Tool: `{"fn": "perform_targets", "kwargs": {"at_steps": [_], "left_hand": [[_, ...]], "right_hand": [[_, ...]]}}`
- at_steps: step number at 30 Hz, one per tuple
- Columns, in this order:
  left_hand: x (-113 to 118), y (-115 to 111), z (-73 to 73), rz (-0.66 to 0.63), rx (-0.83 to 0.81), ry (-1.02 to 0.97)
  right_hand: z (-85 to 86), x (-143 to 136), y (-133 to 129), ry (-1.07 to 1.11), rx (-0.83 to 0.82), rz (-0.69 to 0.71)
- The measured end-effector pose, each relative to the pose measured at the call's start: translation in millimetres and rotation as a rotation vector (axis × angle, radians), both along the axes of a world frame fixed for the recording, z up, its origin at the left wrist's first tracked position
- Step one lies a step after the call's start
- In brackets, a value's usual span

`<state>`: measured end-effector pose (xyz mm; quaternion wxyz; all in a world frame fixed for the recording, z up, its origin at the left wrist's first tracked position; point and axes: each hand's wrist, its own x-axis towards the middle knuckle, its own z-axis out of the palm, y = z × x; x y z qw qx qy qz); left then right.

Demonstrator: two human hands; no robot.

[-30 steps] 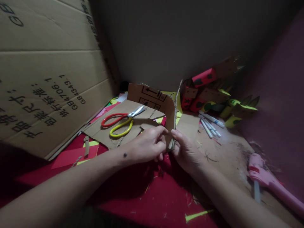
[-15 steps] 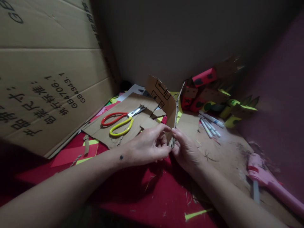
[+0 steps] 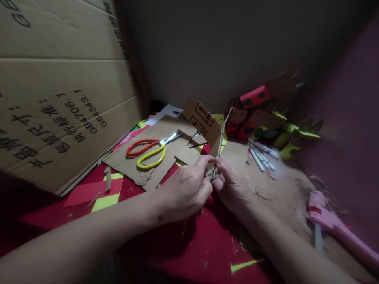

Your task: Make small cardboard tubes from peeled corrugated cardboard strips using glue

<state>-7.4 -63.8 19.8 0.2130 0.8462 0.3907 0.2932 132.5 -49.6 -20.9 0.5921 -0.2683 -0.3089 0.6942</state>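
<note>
A folded piece of cardboard [image 3: 204, 120] with printed arrows stands upright in front of me, its edge torn and ragged. My left hand [image 3: 189, 185] pinches its near end from the left, fingers curled in. From the right, my right hand [image 3: 229, 181] grips the same end with thumb and fingers. Crumpled layers of the cardboard show between the two thumbs. Beyond my left hand, scissors [image 3: 154, 150] with one red and one yellow handle lie on a flat cardboard sheet [image 3: 124, 157], blades pointing away to the right.
A large printed cardboard box [image 3: 59, 98] rises on the left. Several white markers [image 3: 263, 156] lie to the right, before red and yellow paper crafts [image 3: 257, 114]. A pink glue gun [image 3: 325, 217] rests at far right. Red and yellow paper scraps lie on the red cloth [image 3: 189, 252].
My left hand has turned and shifted slightly nearer me, still at the cardboard's near end. The cardboard has tilted a little lower, and its crumpled end shows more between my hands.
</note>
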Motion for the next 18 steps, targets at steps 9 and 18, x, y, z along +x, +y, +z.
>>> {"fn": "perform_targets", "kwargs": {"at_steps": [9, 18], "left_hand": [[4, -4, -11.9, 0.104, 0.248, 0.175], [7, -2, -10.0, 0.154, 0.145, 0.078]], "right_hand": [[1.6, -4, -2, 0.002, -0.001, -0.019], [1.8, -8, -1, 0.025, -0.050, -0.059]]}}
